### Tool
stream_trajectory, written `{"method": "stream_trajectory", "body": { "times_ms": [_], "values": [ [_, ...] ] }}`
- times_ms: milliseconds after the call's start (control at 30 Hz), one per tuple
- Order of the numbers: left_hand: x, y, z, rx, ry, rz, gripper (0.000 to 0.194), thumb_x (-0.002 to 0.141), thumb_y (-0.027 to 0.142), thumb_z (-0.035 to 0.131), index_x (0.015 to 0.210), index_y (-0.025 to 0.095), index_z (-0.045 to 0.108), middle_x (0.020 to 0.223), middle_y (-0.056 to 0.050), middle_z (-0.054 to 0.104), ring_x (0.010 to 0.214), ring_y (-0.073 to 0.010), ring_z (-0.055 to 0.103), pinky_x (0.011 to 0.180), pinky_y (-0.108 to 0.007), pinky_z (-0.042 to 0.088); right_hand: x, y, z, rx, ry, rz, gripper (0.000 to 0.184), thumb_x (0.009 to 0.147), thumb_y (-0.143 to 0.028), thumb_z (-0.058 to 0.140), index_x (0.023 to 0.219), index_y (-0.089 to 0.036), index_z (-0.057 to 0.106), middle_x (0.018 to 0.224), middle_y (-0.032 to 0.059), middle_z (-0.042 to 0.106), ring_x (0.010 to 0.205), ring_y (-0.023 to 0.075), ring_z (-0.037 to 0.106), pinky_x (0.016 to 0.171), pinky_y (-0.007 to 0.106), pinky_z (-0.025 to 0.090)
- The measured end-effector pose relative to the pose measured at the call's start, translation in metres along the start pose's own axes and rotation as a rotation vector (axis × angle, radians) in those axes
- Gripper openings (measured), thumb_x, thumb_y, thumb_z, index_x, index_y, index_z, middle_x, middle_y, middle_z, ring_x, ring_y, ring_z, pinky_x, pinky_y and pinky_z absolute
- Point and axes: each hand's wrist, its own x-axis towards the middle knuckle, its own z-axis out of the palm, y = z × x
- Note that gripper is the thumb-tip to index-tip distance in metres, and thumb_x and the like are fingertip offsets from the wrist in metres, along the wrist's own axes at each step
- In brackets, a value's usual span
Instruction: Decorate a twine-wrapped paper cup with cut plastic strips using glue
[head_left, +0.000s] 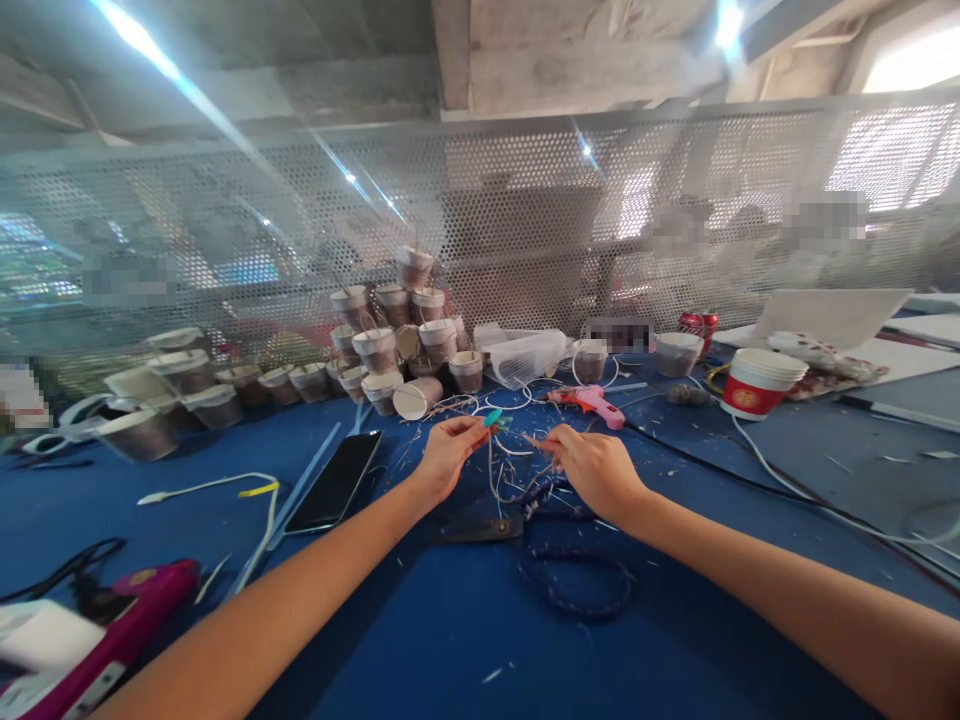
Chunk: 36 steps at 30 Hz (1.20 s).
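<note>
My left hand (pixel 448 452) is closed in a pinch on a small teal-tipped piece (pixel 491 418) with thin pale wire or cord hanging from it. Close beside it, my right hand (pixel 592 465) is closed in a pinch on a thin strand (pixel 534 440) that runs toward the left hand. Loops of pale wire (pixel 501 482) and a dark braided cord (pixel 574 585) lie on the blue table (pixel 450 640) under and in front of both hands. A dark flat strip (pixel 480 528) lies just below them.
A black phone (pixel 335 481) lies left of my hands. Behind them stand a stack of small paper cups (pixel 397 335), a pink glue gun (pixel 592 402), a clear plastic bag (pixel 529 355) and red-and-white cups (pixel 759 383). A magenta tool (pixel 112 635) sits at bottom left. Perforated mesh (pixel 525 200) backs the table.
</note>
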Motion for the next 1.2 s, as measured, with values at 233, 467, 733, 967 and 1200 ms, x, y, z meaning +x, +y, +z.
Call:
{"method": "stream_trajectory", "body": {
  "times_ms": [233, 467, 733, 967, 1200],
  "values": [
    [-0.001, 0.002, 0.001, -0.027, -0.011, -0.014, 0.022, 0.045, 0.024, 0.081, 0.054, 0.014, 0.064, 0.061, -0.001, 0.068, 0.066, -0.013, 0.063, 0.071, -0.026, 0.046, 0.002, -0.002, -0.002, 0.086, -0.065, 0.068, 0.012, 0.085, -0.017, 0.042, 0.084, -0.017, 0.053, 0.065, 0.0003, 0.067, 0.066, 0.0138, 0.063, 0.053, 0.021, 0.034],
    [-0.002, 0.003, 0.001, -0.004, -0.007, -0.006, 0.022, 0.046, 0.026, 0.08, 0.052, 0.014, 0.062, 0.06, -0.002, 0.067, 0.067, -0.0134, 0.063, 0.07, -0.026, 0.046, 0.0, 0.003, 0.004, 0.164, 0.059, 0.018, 0.02, 0.082, -0.037, 0.051, 0.077, -0.019, 0.054, 0.065, -0.0015, 0.066, 0.058, 0.0119, 0.061, 0.052, 0.02, 0.034],
    [-0.004, 0.003, 0.002, 0.045, -0.036, -0.009, 0.023, 0.048, 0.028, 0.079, 0.06, 0.014, 0.065, 0.065, -0.002, 0.069, 0.068, -0.0134, 0.063, 0.073, -0.028, 0.046, 0.0, 0.004, 0.002, 0.074, 0.034, 0.034, 0.029, 0.089, -0.035, 0.038, 0.075, -0.018, 0.058, 0.062, 0.0012, 0.066, 0.06, 0.0134, 0.063, 0.052, 0.021, 0.033],
    [-0.005, 0.003, 0.004, 0.054, -0.036, -0.007, 0.024, 0.048, 0.029, 0.079, 0.06, 0.015, 0.065, 0.065, -0.001, 0.068, 0.067, -0.0138, 0.064, 0.074, -0.029, 0.046, 0.0, 0.001, -0.001, 0.03, -0.039, 0.038, 0.024, 0.089, -0.026, 0.038, 0.078, -0.017, 0.058, 0.067, 0.0026, 0.068, 0.066, 0.0136, 0.064, 0.053, 0.02, 0.034],
    [-0.005, 0.003, 0.003, 0.075, -0.057, 0.002, 0.023, 0.051, 0.029, 0.078, 0.064, 0.014, 0.066, 0.067, -0.001, 0.069, 0.069, -0.014, 0.063, 0.075, -0.029, 0.046, 0.001, -0.001, -0.006, 0.034, -0.101, 0.039, 0.019, 0.086, -0.018, 0.04, 0.078, -0.017, 0.057, 0.07, 0.0028, 0.068, 0.07, 0.0132, 0.064, 0.057, 0.019, 0.037]
  ]
}}
